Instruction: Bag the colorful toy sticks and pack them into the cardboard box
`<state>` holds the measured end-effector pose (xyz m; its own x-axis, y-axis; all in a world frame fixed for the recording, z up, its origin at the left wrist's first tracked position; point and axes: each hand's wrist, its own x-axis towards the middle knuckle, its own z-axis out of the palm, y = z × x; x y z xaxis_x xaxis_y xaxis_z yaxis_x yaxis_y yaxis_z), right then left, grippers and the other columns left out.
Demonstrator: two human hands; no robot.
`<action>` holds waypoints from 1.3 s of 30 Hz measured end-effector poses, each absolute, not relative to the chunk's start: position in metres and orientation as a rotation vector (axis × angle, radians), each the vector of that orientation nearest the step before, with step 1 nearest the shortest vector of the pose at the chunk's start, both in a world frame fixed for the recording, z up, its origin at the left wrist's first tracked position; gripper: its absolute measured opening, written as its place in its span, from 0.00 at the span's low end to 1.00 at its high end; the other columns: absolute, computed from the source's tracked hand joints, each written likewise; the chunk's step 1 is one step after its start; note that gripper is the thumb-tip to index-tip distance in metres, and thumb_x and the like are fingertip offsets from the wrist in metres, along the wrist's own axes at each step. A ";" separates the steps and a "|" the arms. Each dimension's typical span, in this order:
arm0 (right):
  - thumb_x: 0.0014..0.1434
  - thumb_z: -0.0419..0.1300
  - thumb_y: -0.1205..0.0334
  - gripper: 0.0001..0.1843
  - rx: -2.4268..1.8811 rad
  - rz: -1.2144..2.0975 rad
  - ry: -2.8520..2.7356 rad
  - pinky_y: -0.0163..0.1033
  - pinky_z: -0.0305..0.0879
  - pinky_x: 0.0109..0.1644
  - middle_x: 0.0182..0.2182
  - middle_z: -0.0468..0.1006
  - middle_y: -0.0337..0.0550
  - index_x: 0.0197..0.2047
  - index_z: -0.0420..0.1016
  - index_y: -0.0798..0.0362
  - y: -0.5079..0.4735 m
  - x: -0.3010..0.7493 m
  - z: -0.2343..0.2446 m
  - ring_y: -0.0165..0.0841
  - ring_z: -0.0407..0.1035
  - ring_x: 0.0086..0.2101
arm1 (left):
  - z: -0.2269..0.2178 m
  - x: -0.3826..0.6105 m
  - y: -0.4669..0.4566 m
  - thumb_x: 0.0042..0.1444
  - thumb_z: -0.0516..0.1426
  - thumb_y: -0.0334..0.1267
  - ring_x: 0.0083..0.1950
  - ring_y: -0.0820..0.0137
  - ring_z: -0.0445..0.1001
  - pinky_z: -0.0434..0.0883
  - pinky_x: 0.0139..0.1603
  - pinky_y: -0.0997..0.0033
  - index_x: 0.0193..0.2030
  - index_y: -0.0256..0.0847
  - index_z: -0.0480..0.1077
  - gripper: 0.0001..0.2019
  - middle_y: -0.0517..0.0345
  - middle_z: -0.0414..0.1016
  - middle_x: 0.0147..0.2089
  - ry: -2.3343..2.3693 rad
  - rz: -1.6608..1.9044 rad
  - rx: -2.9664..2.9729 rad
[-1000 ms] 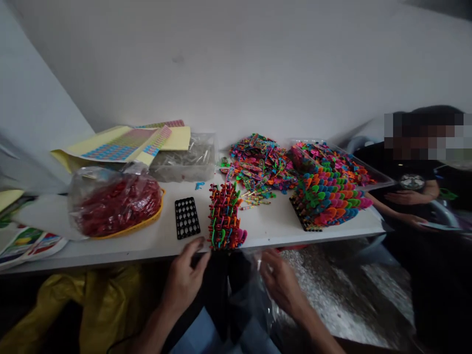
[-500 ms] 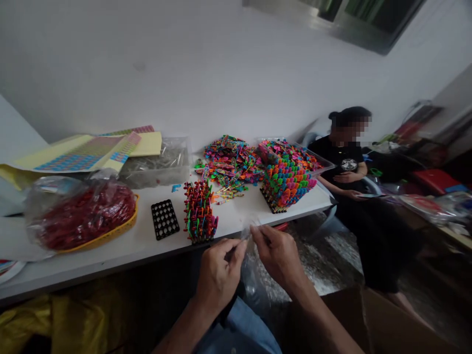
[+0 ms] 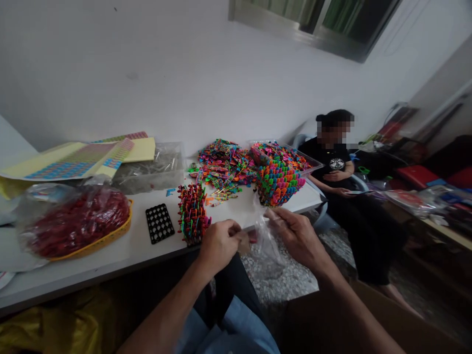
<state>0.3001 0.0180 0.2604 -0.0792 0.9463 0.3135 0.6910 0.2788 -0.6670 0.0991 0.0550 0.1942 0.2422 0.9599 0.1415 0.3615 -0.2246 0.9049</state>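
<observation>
In front of the table edge, my right hand (image 3: 297,235) pinches a thin clear plastic bag (image 3: 266,236) near its top, and the bag hangs limp and crumpled. To the left of it, my left hand (image 3: 220,243) is closed, with a small brownish flat piece (image 3: 244,243) at its fingertips; its kind is unclear. Just beyond my left hand, a rack (image 3: 192,214) packed with upright, brightly coloured small plastic pieces stands on the table. A black tray with holes (image 3: 160,223) lies left of that rack.
On the white table (image 3: 140,253) are a heap of colourful plastic pieces (image 3: 224,164), a second packed rack (image 3: 278,184), a clear bin (image 3: 165,167), sticker sheets (image 3: 70,162) and a yellow basket (image 3: 121,228) with bagged red pieces. A seated person (image 3: 334,162) is at right, above a cardboard box (image 3: 391,309).
My hands have moved apart, the left going left and the right going right with the bag. A brownish piece now shows at my left fingertips. The view has shifted slightly.
</observation>
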 end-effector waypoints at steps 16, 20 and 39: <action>0.67 0.50 0.40 0.26 -1.688 0.596 -1.499 0.34 0.60 0.24 0.20 0.76 0.40 0.36 0.78 0.52 0.033 0.333 0.222 0.32 0.66 0.18 | 0.183 0.129 0.078 0.71 0.47 0.41 0.38 0.67 0.80 0.66 0.37 0.74 0.48 0.44 0.76 0.16 0.53 0.82 0.38 1.388 1.110 2.389; 0.62 0.55 0.38 0.27 -1.641 0.709 -1.424 0.33 0.56 0.18 0.17 0.73 0.38 0.29 0.75 0.54 0.041 0.331 0.218 0.28 0.61 0.14 | 0.180 0.133 0.082 0.71 0.45 0.39 0.41 0.66 0.80 0.67 0.36 0.73 0.54 0.44 0.74 0.17 0.51 0.82 0.41 1.306 1.010 2.519; 0.60 0.61 0.48 0.24 -1.507 0.708 -1.090 0.33 0.59 0.18 0.28 0.81 0.42 0.54 0.78 0.54 0.001 0.371 0.165 0.27 0.63 0.16 | 0.123 0.131 0.085 0.64 0.53 0.42 0.24 0.71 0.75 0.66 0.28 0.75 0.37 0.41 0.74 0.10 0.59 0.79 0.31 1.272 1.045 1.693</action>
<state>0.3706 0.0012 0.1648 0.3998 0.9085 0.1213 0.2585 0.0152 -0.9659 0.1313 0.0853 0.1235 0.1683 0.9721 0.1637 0.3496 -0.2141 0.9121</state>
